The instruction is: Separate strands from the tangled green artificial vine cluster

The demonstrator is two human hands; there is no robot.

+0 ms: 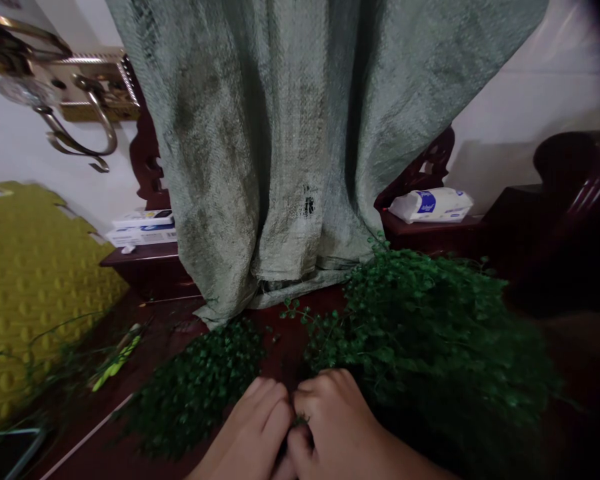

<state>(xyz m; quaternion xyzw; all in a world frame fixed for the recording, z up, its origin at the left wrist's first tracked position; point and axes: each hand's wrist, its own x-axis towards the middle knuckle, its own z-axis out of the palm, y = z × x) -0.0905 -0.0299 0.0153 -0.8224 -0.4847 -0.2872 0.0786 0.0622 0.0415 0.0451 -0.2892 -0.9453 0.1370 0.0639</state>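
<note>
My left hand [259,430] and my right hand [336,417] meet at the bottom middle, knuckles side by side and fingers curled in. A small bit of plant sprig [301,419] pokes out between the right thumb and forefinger. What the left fingers hold is hidden. Beside my left hand lies a smaller heap of small-leaved green plants [200,387]. On the other side, a larger, looser heap of leafy green stems [430,327] spreads close to my right hand. Both heaps rest on a dark red wooden surface [283,353].
A grey-green woven sack [300,133] hangs behind the heaps. Tissues in a pack [437,205] sit at the right, small boxes [143,230] at the left. Near a yellow textured mat [35,287] lie a bright yellow-green object [117,363] and loose stems. Metal hooks [97,110] project upper left.
</note>
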